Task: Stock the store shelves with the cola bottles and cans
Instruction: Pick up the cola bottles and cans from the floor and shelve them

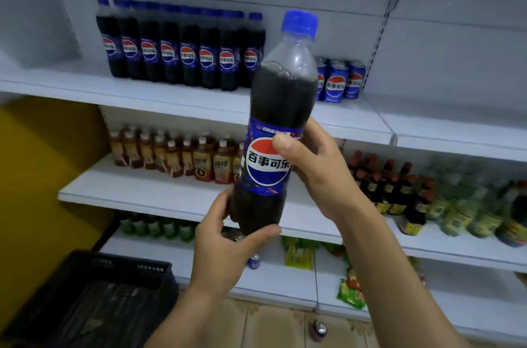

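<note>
Fingers, left: left hand (225, 245) grips the base of the cola bottle (281, 96) from below; its thumb (261, 231) lies across the front of the base and the other fingers curl up the bottle's left side
Fingers, right: right hand (316, 173) grips the same bottle at its label; its thumb (283, 145) presses on the label's front and the other fingers wrap behind, out of sight
Far left: yellow wall (42, 176); below it a black crate (99, 296) on the floor
Upper shelf, left: row of cola bottles (179, 54) standing upright, labels facing out, on the white shelf (142, 91)
Middle shelf, left: tea bottles (176, 153) with pale caps
Centre: the held bottle is in the air in front of the shelves, blue cap on and leaning slightly right; it appears between the bottle row and the cans
Upper shelf, right: cola cans (339, 82) standing close together, just right of the held bottle's neck
Middle shelf, right: red-capped dark bottles (385, 185); further right, blurred green-labelled bottles (462, 205)
</note>
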